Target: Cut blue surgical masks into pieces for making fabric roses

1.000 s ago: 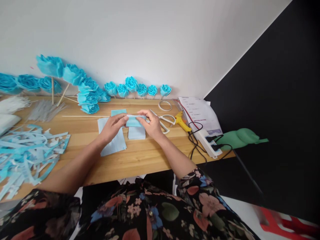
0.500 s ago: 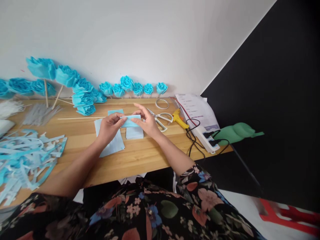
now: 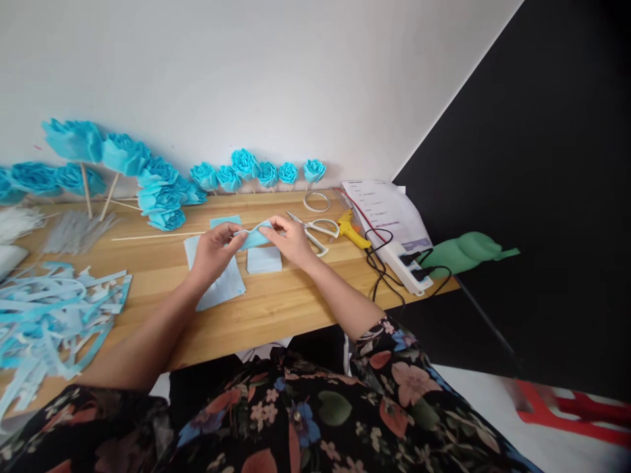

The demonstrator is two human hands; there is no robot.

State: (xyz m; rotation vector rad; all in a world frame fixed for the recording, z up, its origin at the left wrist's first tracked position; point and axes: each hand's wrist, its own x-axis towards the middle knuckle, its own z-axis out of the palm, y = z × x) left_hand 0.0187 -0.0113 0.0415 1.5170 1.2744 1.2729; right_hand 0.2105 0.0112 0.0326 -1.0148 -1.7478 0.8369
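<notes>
Between my two hands a piece of light blue crepe paper (image 3: 256, 238) is held just above the table, its upper edge bent. My left hand (image 3: 215, 251) pinches its left end between thumb and fingers. At the other end, my right hand (image 3: 292, 244) grips it the same way. A small stack of pale blue paper pieces (image 3: 264, 260) lies below the held piece. Larger blue sheets (image 3: 224, 289) rest under and beside my left hand. White-handled scissors (image 3: 320, 236) lie just right of my right hand.
Blue paper flowers (image 3: 245, 164) on sticks line the wall. Paper strips (image 3: 54, 322) heap at the left. A roll of tape (image 3: 317, 202), a yellow glue gun (image 3: 352, 231), a power strip (image 3: 405, 268) with black cables and a printed sheet (image 3: 387, 210) occupy the right side.
The held paper has gone from flat to bent along its top edge. My right hand's raised fingers have curled down onto it. The view has shifted slightly.
</notes>
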